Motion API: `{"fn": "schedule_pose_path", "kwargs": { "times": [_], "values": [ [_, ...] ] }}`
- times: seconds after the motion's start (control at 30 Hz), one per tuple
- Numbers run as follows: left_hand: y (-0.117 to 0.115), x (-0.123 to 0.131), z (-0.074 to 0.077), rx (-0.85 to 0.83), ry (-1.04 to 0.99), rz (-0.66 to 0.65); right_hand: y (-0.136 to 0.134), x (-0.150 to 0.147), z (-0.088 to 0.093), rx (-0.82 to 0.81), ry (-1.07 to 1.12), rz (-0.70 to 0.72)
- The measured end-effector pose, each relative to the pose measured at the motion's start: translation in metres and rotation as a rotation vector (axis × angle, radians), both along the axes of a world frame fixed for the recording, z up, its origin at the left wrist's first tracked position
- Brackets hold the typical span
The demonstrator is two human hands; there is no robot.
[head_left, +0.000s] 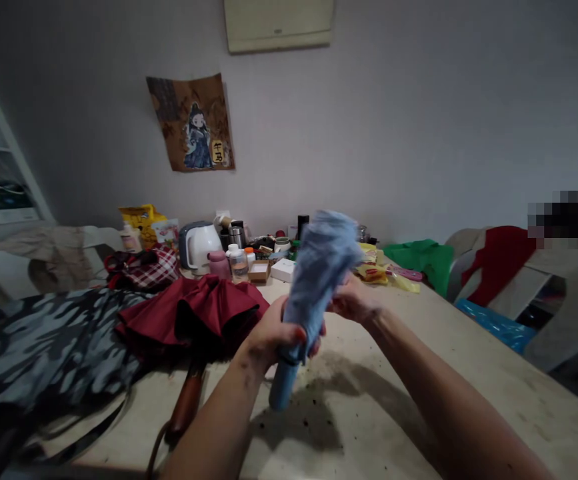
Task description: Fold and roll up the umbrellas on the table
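Umbrellas: 3 – blue umbrella [313, 280] centre, dark red umbrella [229, 310] left, camouflage umbrella [59, 347] far left. Hands: 2, left hand [279, 333] and right hand [351, 300]. Bench [473, 367]: 1. Kettle [206, 245]: 1, far left. Pump bottle [130, 238]: 1, beside it on the left. Pink bottle [219, 265]: 1. Small boxes: 2, brown box [259, 272] and white box [283, 270], far middle. Yellow bag [141, 219]: 1, far left. Green cloth [421, 260]: 1, far right. Red cloth [501, 267]: 1, right. Poster [199, 123]: 1. Wall unit [279, 30]: 1. Remaining far clutter too blurred to count; crumbs several, exact number unclear.
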State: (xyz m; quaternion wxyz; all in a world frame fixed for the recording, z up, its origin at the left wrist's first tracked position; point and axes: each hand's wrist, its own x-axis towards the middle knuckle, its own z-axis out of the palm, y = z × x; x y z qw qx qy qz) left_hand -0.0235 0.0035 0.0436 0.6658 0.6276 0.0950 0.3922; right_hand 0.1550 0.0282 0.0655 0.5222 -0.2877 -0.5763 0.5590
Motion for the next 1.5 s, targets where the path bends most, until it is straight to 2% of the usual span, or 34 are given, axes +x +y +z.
{"fn": "schedule_pose_path", "kwargs": {
  "times": [0.1, 0.17, 0.23, 0.3, 0.43, 0.53, 0.63, 0.73, 0.8, 0.9, 0.97, 1.2, 1.3, 1.37, 1.43, 1.5],
  "values": [
    [0.009, 0.003, -0.002, -0.381, -0.234, -0.047, 0.008, -0.008, -0.005, -0.134, 0.045, 0.162],
    [0.014, 0.003, -0.002, -0.518, -0.271, -0.119, 0.013, -0.010, -0.008, -0.211, 0.089, 0.203],
    [0.017, 0.002, -0.003, -0.578, -0.308, -0.204, 0.014, -0.009, -0.009, -0.212, 0.108, 0.207],
    [0.019, -0.001, -0.006, -0.569, -0.357, -0.251, 0.011, -0.008, -0.007, -0.172, 0.077, 0.201],
    [0.017, -0.001, -0.012, -0.478, -0.434, -0.264, 0.001, -0.008, 0.002, -0.037, -0.070, 0.117],
    [0.015, 0.003, -0.014, -0.437, -0.383, -0.321, -0.002, -0.013, 0.003, 0.042, -0.008, 0.113],
    [0.014, 0.013, -0.019, -0.417, -0.242, -0.377, -0.003, -0.017, -0.001, 0.010, 0.118, 0.098],
    [0.013, 0.022, -0.027, -0.371, -0.089, -0.443, -0.006, -0.018, -0.003, -0.099, 0.237, 0.066],
    [0.012, 0.025, -0.030, -0.339, -0.045, -0.374, -0.009, -0.018, -0.002, -0.118, 0.285, 0.022],
    [0.011, 0.024, -0.032, -0.290, 0.018, -0.150, -0.014, -0.022, 0.002, -0.029, 0.263, -0.130],
    [0.011, 0.023, -0.032, -0.272, 0.055, -0.078, -0.016, -0.024, 0.004, 0.025, 0.242, -0.201],
    [0.011, 0.024, -0.032, -0.317, -0.014, -0.191, -0.023, -0.026, 0.011, 0.001, 0.250, -0.219],
    [0.015, 0.025, -0.031, -0.345, 0.020, -0.148, -0.020, -0.025, 0.013, -0.012, 0.264, -0.314],
    [0.020, 0.026, -0.031, -0.336, 0.039, 0.043, -0.014, -0.024, 0.013, -0.031, 0.281, -0.402],
    [0.025, 0.026, -0.032, -0.287, 0.073, 0.358, -0.006, -0.023, 0.011, -0.059, 0.271, -0.493],
    [0.026, 0.027, -0.033, -0.170, 0.158, 0.675, 0.002, -0.021, 0.008, -0.094, 0.247, -0.586]
  ]
}}
